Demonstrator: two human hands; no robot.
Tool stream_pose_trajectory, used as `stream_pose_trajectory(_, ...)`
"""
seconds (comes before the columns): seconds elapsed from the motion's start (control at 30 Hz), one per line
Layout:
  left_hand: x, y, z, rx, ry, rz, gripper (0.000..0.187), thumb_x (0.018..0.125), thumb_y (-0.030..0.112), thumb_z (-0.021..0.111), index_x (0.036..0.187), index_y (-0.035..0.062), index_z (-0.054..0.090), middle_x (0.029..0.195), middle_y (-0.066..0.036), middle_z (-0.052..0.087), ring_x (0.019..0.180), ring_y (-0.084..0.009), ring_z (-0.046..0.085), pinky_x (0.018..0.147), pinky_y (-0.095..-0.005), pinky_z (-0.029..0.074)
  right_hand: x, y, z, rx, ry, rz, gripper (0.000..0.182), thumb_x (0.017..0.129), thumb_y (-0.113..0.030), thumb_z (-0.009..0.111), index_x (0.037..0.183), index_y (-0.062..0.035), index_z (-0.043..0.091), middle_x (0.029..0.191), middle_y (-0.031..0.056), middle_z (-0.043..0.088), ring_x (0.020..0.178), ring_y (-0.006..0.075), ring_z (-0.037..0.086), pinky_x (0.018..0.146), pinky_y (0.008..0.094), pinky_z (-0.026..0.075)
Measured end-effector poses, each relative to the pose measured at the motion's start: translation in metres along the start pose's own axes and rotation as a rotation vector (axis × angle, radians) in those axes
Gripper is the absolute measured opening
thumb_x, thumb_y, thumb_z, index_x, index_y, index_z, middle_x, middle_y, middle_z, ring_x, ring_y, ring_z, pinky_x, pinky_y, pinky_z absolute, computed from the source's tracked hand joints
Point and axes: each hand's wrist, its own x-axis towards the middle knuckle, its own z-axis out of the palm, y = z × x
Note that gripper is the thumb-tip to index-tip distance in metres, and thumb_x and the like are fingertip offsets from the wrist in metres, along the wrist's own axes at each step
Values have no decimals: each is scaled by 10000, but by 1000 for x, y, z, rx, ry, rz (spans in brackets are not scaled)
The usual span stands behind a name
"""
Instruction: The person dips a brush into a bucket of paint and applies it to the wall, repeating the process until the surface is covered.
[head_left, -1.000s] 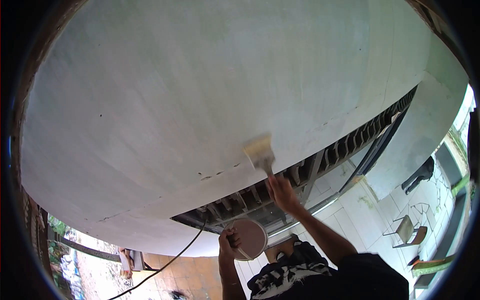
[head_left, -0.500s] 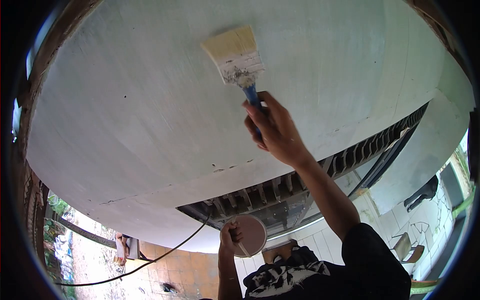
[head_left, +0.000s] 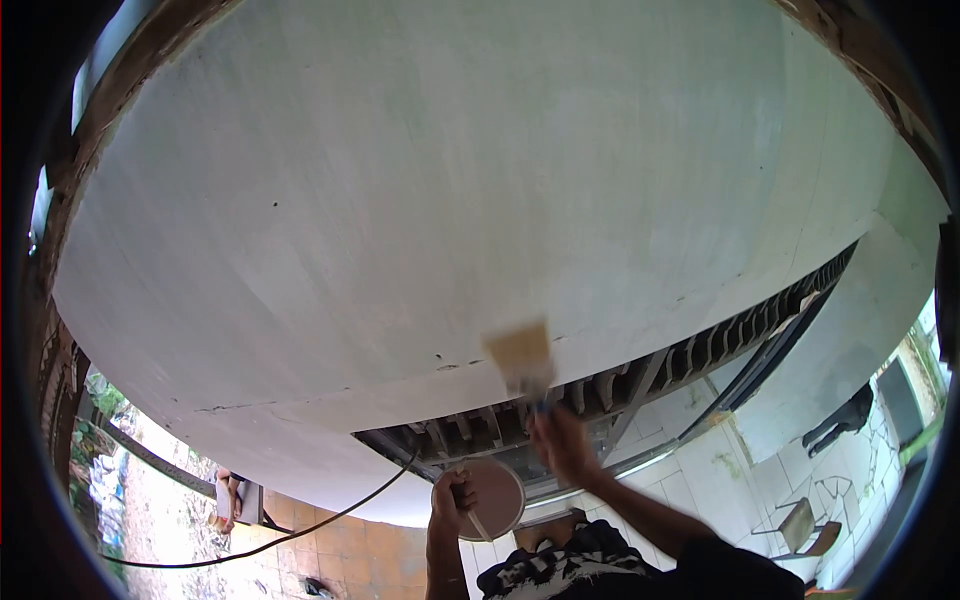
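Observation:
My right hand is wrapped round the handle of a wide paintbrush, somewhat smeared by motion. Its pale bristles point up and overlap the lower part of the white wall, just above a dark slatted opening. Lower down, my left hand is closed at the near-left rim of a round bucket with a pinkish inside. A thin pale strip runs from under those fingers across the bucket.
Dark slats fill the long opening below the wall. A black cable hangs across the lower left. On the tiled floor at right stands a chair. Part of another person shows at lower left. Wooden beams edge the wall.
My right hand has brought the paintbrush down from high on the wall to near the slatted opening. The left hand stays on the bucket, slightly lower in view.

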Motion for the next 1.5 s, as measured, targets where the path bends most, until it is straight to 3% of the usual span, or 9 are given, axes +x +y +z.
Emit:
stream_pose_trajectory(0.2, 4, 2, 2, 20, -58, -5, 36, 787, 179, 486, 791, 144, 475, 532, 80, 205, 420, -73, 185, 411, -249, 178, 100, -223, 3, -12, -132, -404, 392, 1025, -410, 392, 908, -49, 491, 557, -52, 366, 399, 21, 299, 355, 210, 240)
stream_pose_trajectory(0.6, -8, 12, 26, -47, -181, 45, 14, 810, 164, 459, 808, 153, 467, 558, 73, 227, 444, -67, 196, 430, -247, 193, -45, 119, -51, -176, -4, 322, 308, 990, -330, 516, 927, -39, 596, 598, -15, 485, 466, 68, 447, 420, 241, 351)
stream_pose_trajectory(0.8, -31, 37, 76, 32, -257, 77, 60, 802, 144, 449, 855, 131, 474, 577, 68, 221, 462, -72, 205, 448, -243, 213, -52, 10, -124, -972, -135, -337, 261, 907, -255, 621, 1069, -52, 645, 839, 122, 674, 703, 289, 662, 570, 367, 496)
stream_pose_trajectory(0.97, -44, 51, 108, 107, -363, 138, 117, 799, 160, 445, 910, 129, 468, 588, 73, 225, 467, -66, 207, 452, -242, 216, -24, -96, -113, -1273, -382, -450, 292, 883, -247, 642, 1112, -69, 614, 793, 78, 639, 676, 239, 662, 547, 363, 502)
stream_pose_trajectory(1.1, -44, 52, 118, 143, -419, 164, 220, 795, 214, 465, 984, 103, 486, 589, 65, 239, 464, -70, 229, 437, -234, 212, -1, -126, -73, -1493, -667, -527, 189, 824, -218, 696, 897, -52, 640, 835, 46, 663, 631, 181, 657, 528, 315, 507)
stream_pose_trajectory(1.23, -47, 51, 132, 132, -463, 169, 225, 798, 208, 463, 995, 99, 472, 589, 64, 237, 464, -69, 227, 434, -235, 207, 10, -92, -53, -1498, -777, -1016, 160, 747, -189, 713, 853, -80, 665, 828, 10, 668, 658, 176, 669, 567, 317, 529)
stream_pose_trajectory(1.33, -50, 48, 141, 146, -478, 186, 212, 801, 200, 454, 985, 94, 456, 589, 64, 238, 460, -63, 225, 432, -234, 201, 16, -68, -17, -1708, -1039, -639, 151, 735, -173, 685, 884, -148, 693, 856, 32, 664, 761, 178, 684, 643, 321, 548)
stream_pose_trajectory(1.43, -51, 45, 150, 161, -513, 216, 196, 809, 198, 439, 974, 93, 449, 589, 62, 239, 456, -64, 222, 431, -236, 197, 28, 36, -5, -1102, -568, -892, 130, 772, -217, 636, 685, -142, 696, 734, 18, 679, 719, 173, 686, 597, 329, 523)
stream_pose_trajectory(1.5, -54, 44, 155, 129, -452, 175, 185, 811, 194, 422, 964, 92, 443, 594, 57, 243, 462, -70, 225, 434, -243, 203, 27, 47, -12, -1327, -729, -854, 140, 779, -213, 623, 690, -135, 699, 734, 39, 681, 717, 176, 687, 602, 337, 529)
